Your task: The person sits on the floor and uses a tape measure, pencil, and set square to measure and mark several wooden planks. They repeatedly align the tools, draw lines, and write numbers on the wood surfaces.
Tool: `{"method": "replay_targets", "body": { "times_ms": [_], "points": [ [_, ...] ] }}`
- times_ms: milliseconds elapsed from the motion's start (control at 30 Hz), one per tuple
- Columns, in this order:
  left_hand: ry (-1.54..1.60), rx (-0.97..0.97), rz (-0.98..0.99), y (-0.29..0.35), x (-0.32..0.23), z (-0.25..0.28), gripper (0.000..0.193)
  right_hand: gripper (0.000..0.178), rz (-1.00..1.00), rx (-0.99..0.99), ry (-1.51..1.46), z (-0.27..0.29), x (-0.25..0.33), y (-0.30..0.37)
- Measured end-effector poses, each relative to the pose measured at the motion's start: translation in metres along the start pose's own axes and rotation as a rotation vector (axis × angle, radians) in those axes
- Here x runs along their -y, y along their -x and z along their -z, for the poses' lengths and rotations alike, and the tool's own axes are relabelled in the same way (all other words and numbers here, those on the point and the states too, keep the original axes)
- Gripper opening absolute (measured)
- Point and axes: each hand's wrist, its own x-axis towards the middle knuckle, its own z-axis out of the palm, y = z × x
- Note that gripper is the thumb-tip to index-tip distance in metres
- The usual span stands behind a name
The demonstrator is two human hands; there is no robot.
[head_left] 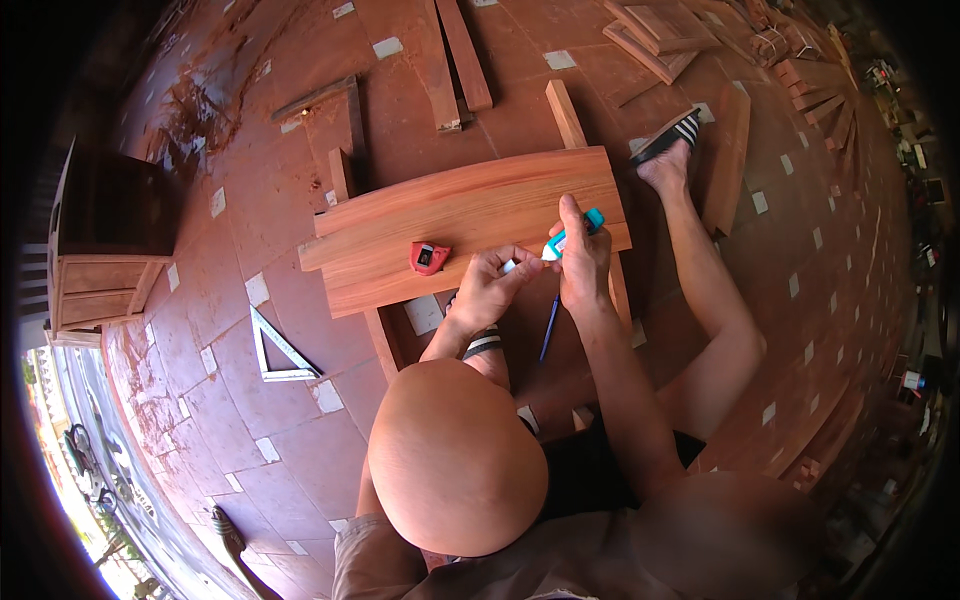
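In my right hand [585, 265] is a small turquoise-and-white squeeze bottle [595, 219], its white tip angled down to the left. My left hand [485, 292] is close beside that tip, thumb and fingers pinched on a small white piece [509, 266], perhaps a cap. Both hands are over the near edge of a reddish-brown wooden panel [450, 205] that rests across wooden pieces. A red tape measure [430, 258] lies on the panel, left of my hands. Below my right hand is a thin blue pen or pencil [549, 328].
A metal try square [275, 352] lies on the tiled floor at left, near a wooden cabinet [110, 250]. Loose boards [455, 60] lie beyond the panel; more wood [665, 35] is stacked far right. My bent legs [715, 300] flank the work, the left knee close in front.
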Motion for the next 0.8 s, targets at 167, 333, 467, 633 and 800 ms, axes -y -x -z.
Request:
{"method": "replay_targets", "body": {
  "times_ms": [167,333,467,633,800],
  "points": [
    [0.091,-0.175,0.082,0.015,0.022,0.034,0.016,0.049,-0.009,0.074,-0.063,0.017,-0.013,-0.022],
    [-1.111,-0.666,-0.593,0.002,0.045,0.097,0.025,0.054,0.131,0.227,0.333,0.009,-0.05,-0.049],
    [-1.242,-0.758,-0.607,-0.005,0.062,0.127,0.05,0.039,0.466,0.368,0.534,-0.011,-0.085,-0.067],
    [-1.216,-0.837,-0.654,-0.005,0.057,0.137,0.054,0.045,0.533,0.348,0.828,-0.024,-0.101,-0.079],
    [-1.262,-0.87,-0.589,-0.004,0.052,0.137,0.041,0.052,0.629,0.276,0.923,-0.035,-0.109,-0.079]
  ]
}}
